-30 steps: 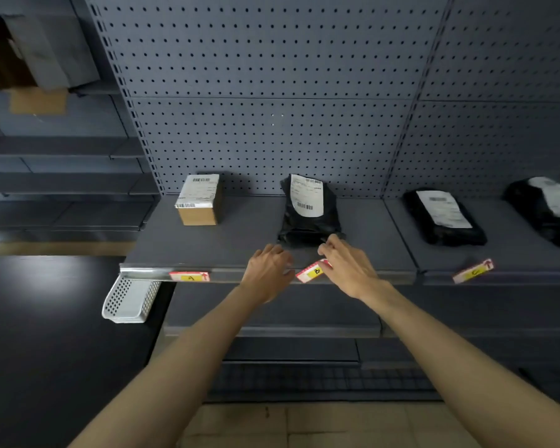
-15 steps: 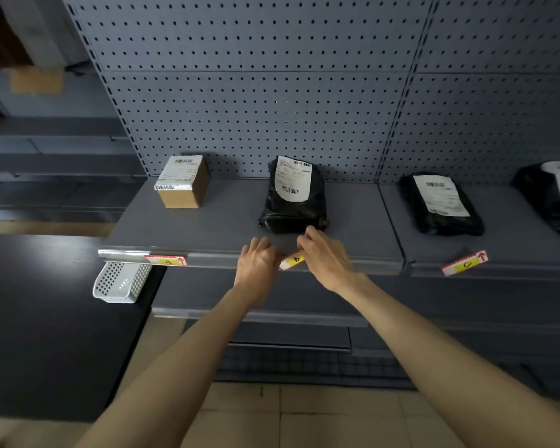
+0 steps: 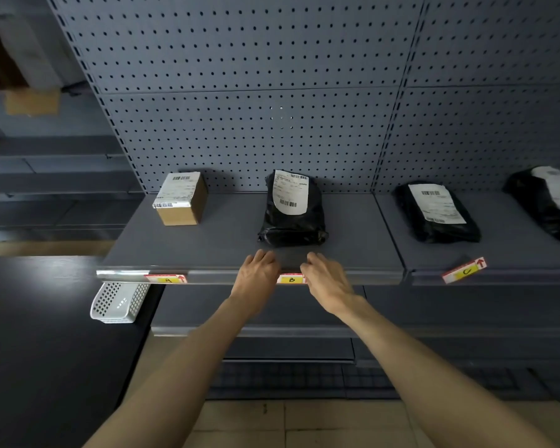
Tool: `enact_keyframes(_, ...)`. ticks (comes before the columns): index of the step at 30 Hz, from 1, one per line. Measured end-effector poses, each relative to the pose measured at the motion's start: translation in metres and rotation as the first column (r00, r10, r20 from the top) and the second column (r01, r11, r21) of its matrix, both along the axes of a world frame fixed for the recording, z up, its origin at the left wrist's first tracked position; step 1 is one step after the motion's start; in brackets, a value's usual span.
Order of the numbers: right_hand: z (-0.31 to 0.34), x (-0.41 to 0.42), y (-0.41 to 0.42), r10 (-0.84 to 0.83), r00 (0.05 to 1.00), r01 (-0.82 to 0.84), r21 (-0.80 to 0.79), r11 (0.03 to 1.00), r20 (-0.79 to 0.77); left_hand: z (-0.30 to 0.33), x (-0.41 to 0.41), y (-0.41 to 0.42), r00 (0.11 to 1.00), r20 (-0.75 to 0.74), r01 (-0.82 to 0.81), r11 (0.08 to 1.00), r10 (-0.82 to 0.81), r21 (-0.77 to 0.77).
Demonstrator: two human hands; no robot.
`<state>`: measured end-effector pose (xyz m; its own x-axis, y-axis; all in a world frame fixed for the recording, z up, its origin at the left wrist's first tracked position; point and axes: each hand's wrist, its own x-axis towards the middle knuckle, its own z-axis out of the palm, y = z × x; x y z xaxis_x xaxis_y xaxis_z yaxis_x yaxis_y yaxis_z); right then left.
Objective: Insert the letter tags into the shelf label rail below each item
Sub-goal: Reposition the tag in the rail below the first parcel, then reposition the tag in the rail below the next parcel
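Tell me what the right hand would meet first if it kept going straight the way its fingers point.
The right hand points up the shelf deck, fingers on its front edge. Going on, it would probably meet the black mailer bag above tag B first, though depth is hard to judge.

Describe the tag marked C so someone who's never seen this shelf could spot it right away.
Start at the grey pegboard shelf and follow its front label rail to the right-hand section, below the flat black mailer bag. The C tag lies there. Unlike the A tag and B tag, which sit level in the rail, it lies tilted on the shelf edge.
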<state>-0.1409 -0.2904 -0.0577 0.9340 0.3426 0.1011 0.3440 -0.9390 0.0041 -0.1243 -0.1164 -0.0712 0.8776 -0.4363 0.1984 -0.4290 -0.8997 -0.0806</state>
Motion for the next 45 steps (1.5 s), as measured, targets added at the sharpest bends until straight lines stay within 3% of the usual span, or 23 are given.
enact_keyframes(3, 0.004, -0.003, -0.003, 0.011, 1.0, -0.011, -0.011, 1.0, 0.011, 0.001, -0.001, -0.001, 1.0, -0.015, 0.012, 1.0, -0.012, -0.012)
enact_keyframes(6, 0.014, -0.007, -0.014, 0.015, 1.0, -0.017, 0.076, 0.997, 0.022, 0.008, -0.002, 0.001, 0.999, 0.005, 0.054, 0.995, -0.054, -0.08)
enact_keyframes(12, 0.043, -0.018, -0.07, -0.088, 0.992, 0.075, 0.137, 0.988, 0.089, 0.042, 0.002, -0.024, 0.998, 0.022, 0.056, 0.975, -0.052, -0.214)
enact_keyframes(17, 0.063, -0.033, -0.146, -0.191, 0.974, 0.177, 0.115, 0.978, 0.124, 0.07, 0.001, -0.088, 0.997, 0.012, 0.075, 0.954, -0.075, -0.289)
enact_keyframes(25, 0.074, -0.058, -0.287, -0.282, 0.952, 0.268, 0.124, 0.956, 0.122, 0.078, -0.015, -0.222, 0.986, 0.032, 0.164, 0.95, -0.162, -0.264)
enact_keyframes(35, 0.046, -0.057, -0.371, -0.144, 0.987, 0.132, 0.153, 0.98, 0.072, 0.037, -0.049, -0.348, 0.995, -0.091, 0.03, 0.98, -0.048, -0.196)
enact_keyframes(45, 0.01, -0.034, -0.369, 0.001, 0.998, -0.014, 0.181, 0.983, 0.07, -0.005, -0.046, -0.372, 0.988, -0.057, -0.155, 0.932, 0.145, -0.329)
